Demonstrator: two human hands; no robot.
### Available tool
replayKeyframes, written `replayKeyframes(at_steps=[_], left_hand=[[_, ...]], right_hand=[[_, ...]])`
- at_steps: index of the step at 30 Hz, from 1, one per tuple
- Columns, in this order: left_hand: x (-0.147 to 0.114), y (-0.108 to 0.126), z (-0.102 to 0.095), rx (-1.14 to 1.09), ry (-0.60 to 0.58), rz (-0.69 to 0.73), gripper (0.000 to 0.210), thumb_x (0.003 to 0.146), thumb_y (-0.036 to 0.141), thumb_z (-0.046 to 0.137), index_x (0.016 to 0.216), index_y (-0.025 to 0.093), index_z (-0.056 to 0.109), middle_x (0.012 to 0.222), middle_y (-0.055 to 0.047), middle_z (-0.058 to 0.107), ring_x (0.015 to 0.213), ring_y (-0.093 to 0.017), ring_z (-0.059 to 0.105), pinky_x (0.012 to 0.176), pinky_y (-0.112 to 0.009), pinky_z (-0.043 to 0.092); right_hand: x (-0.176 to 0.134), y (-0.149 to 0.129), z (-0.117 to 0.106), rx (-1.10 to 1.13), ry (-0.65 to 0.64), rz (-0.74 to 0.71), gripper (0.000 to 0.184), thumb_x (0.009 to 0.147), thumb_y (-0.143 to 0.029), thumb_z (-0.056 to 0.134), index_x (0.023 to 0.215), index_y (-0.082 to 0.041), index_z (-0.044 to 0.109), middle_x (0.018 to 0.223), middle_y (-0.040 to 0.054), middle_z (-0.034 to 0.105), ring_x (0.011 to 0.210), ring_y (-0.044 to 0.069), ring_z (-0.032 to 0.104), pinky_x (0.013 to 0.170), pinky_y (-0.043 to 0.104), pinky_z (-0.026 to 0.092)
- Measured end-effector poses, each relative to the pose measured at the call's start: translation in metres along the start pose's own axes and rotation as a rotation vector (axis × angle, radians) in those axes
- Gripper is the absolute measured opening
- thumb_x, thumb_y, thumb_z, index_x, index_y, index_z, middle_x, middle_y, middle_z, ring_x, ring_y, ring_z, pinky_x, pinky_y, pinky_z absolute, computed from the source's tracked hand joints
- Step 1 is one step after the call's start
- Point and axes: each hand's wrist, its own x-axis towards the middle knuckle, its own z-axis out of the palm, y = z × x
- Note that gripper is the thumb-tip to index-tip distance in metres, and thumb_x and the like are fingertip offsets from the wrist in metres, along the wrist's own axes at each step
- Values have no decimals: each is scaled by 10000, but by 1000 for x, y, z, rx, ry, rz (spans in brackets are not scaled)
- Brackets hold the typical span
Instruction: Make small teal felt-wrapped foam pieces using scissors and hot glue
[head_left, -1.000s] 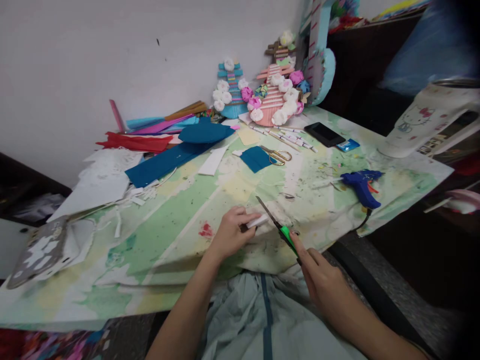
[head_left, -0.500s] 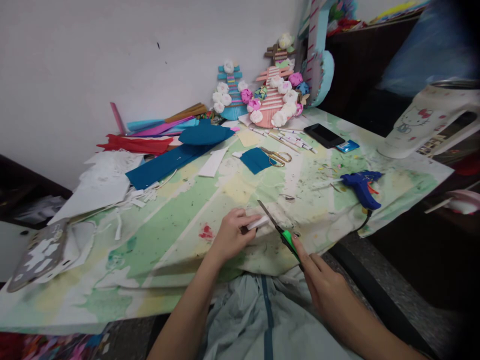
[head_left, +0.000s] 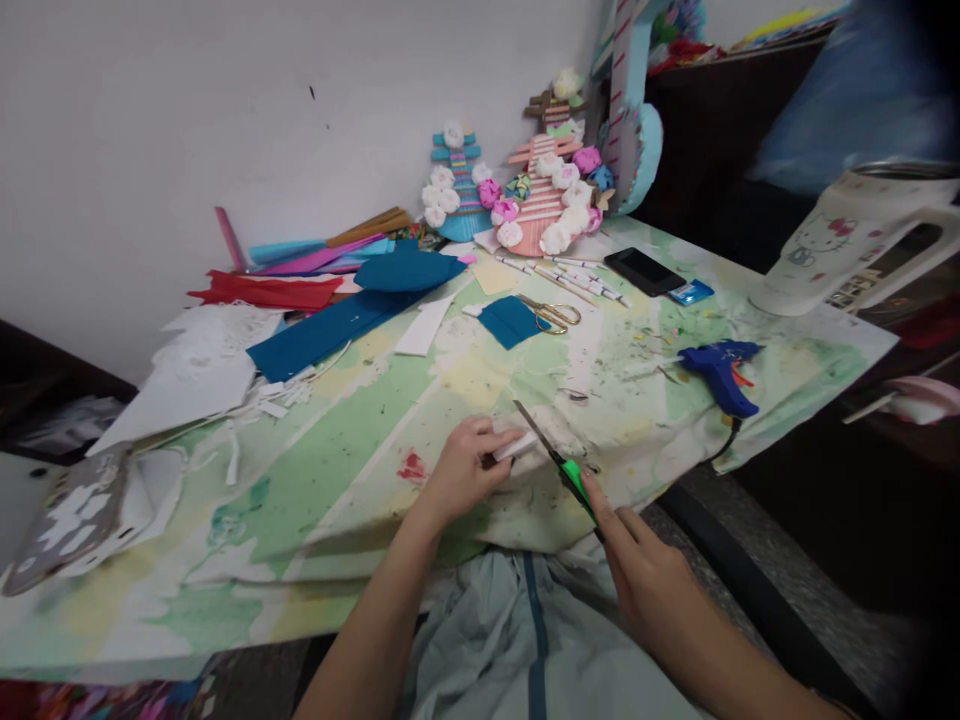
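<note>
Green cutter (head_left: 572, 473) slants, blade forward-left, clamped in right grip (head_left: 643, 562); left grip (head_left: 463, 466) pinches white piece (head_left: 517, 447).

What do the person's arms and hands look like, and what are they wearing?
The left hand and right hand have five-fingered human shapes and wear no gloves. The forearms are mostly uncovered. Between them, the clothes are pale grey-green with a dark blue stripe.

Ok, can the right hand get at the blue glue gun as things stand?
Probably yes: the right hand is on the glue gun's side, and nothing seems to block the way. But its grip is taken by the green-handled cutter, which likely needs setting down first.
</note>
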Motion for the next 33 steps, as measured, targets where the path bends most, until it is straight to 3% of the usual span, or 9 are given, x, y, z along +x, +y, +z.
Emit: replayKeyframes(at_steps=[7, 10, 21, 33], left_hand=[[0, -3, 1, -4, 5, 16, 373, 769, 115, 541, 1099, 191, 698, 692, -1, 431, 726, -151, 440, 643, -243, 332], [0, -4, 1, 3, 7, 18, 370, 781, 124, 534, 1109, 190, 691, 692, 1, 421, 729, -151, 439, 639, -241, 331], [-5, 6, 6, 54, 84, -55, 355, 775, 112, 534, 1075, 194, 705, 672, 6, 429, 728, -156, 458, 653, -249, 347], [-7, 4, 7, 78, 86, -55, 353, 780, 118, 545, 1089, 198, 697, 694, 2, 441, 733, -156, 465, 657, -249, 362]], right_hand=[[7, -4, 0, -15, -13, 20, 803, 789, 49, 323, 1514, -201, 84, 896, 110, 595, 729, 213, 656, 608, 306, 548], [9, -6, 0, -64, -12, 29, 844, 759, 57, 343, 1515, -198, 68, 875, 100, 599, 627, 190, 637, 562, 285, 531], [11, -13, -6, -171, -112, 55, 1043, 670, 103, 361, 1470, -256, -203, 906, 80, 589, 553, 194, 624, 493, 283, 507], [4, -15, -1, -194, -134, 101, 1081, 636, 128, 377, 1474, -242, -195, 918, 68, 592, 507, 168, 598, 452, 245, 471]])
